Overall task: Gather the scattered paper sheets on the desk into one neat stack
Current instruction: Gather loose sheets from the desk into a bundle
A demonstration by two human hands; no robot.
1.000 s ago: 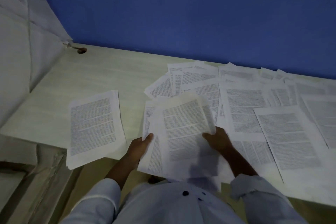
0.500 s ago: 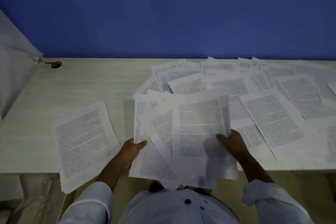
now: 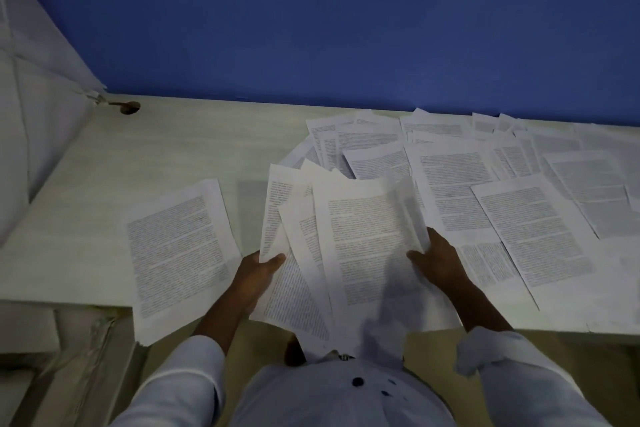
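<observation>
Left hand (image 3: 258, 270) grips the left edge of my messy bunch of printed sheets (image 3: 367, 246) in the middle of the frame, and my right hand (image 3: 438, 258) grips its right edge. I think I should tap the bunch on the desk (image 3: 173, 156) to line up the edges, holding softly. Many loose sheets (image 3: 526, 218) lie at the right, a small pile (image 3: 180, 250) at the left.

Pale desk (image 3: 180, 156) under scattered printed sheets (image 3: 533, 229)
</observation>
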